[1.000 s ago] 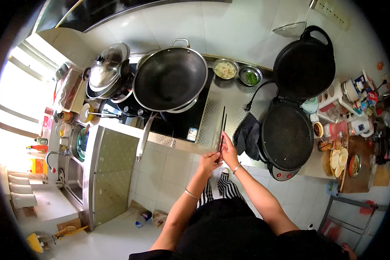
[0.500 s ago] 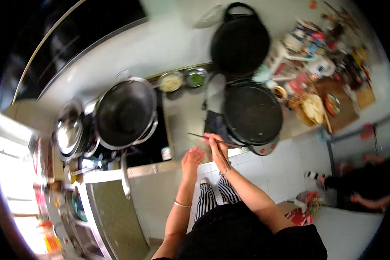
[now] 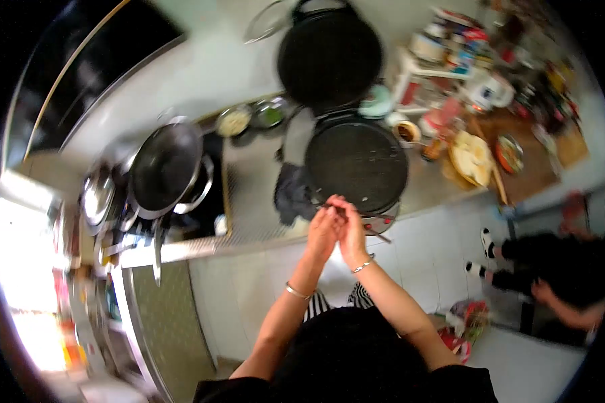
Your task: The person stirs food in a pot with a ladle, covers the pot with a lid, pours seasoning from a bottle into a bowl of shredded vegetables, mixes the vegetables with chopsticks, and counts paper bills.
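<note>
In the head view my left hand (image 3: 323, 232) and my right hand (image 3: 351, 236) meet at the fingertips, in front of the near edge of the round black griddle (image 3: 356, 161). A pair of dark chopsticks (image 3: 380, 236) passes through my right hand, partly hidden, with an end sticking out at its right side. My left fingers touch or overlap the right ones, and blur hides their exact pose. The dark cloth (image 3: 294, 195) lies left of the griddle. The griddle's lid (image 3: 329, 59) stands raised behind it.
A wok (image 3: 165, 168) and a lidded pot (image 3: 98, 200) stand left on the stove. Two bowls (image 3: 234, 122) (image 3: 269, 114) hold pale food and chopped greens. Flatbreads (image 3: 472, 158) lie right, near a cluttered rack (image 3: 423, 70). Another person (image 3: 558, 269) is at the far right.
The camera view has swung right, so the stove and griddle appear farther left. My hands, apart half a second ago, have come together. More of the other person shows.
</note>
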`<state>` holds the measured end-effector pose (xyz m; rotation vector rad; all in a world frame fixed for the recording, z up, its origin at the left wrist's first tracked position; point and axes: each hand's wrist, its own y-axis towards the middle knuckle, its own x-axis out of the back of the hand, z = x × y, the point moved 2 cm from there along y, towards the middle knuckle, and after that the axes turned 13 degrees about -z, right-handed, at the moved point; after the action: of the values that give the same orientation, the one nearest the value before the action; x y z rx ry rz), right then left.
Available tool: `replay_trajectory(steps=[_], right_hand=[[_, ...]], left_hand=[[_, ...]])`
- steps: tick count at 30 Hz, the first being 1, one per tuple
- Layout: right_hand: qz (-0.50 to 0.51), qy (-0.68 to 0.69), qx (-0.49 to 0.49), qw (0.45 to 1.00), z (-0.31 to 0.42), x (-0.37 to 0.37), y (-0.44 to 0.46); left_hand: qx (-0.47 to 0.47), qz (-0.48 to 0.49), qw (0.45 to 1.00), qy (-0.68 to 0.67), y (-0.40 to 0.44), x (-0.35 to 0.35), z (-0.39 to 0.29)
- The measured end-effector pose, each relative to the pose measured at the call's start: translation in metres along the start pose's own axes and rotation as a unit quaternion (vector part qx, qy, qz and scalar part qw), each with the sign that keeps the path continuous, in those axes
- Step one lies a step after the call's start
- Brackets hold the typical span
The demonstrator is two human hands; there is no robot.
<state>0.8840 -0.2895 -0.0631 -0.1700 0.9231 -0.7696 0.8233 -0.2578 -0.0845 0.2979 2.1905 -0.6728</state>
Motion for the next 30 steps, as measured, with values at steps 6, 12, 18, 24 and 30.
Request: replay_trajectory(steps=[6, 12, 18, 24, 30], right_hand=[[0.074, -0.055, -0.142, 0.985, -0.016, 0.008, -0.024], [0.079, -0.046, -0.195, 0.977, -0.051, 0.005, -0.046], [-0.016, -0.043, -0.188, 0.981, -0.072, 0.020, -0.045], [-0.107, 0.038, -0.169, 0.979, -0.060, 0.025, -0.022], [-0.123, 0.050, -0.150, 0.980, -0.051, 0.022, -0.012]], left_hand=[[-0.081, -0.106, 0.987, -0.084, -0.044, 0.020, 0.000], [-0.139, -0.193, 0.964, -0.117, -0.076, 0.044, -0.021], [-0.071, -0.202, 0.973, -0.083, -0.065, 0.072, -0.021], [-0.147, -0.238, 0.944, 0.175, -0.018, 0.133, -0.037], [-0.352, -0.253, 0.689, 0.581, 0.073, 0.139, -0.063]])
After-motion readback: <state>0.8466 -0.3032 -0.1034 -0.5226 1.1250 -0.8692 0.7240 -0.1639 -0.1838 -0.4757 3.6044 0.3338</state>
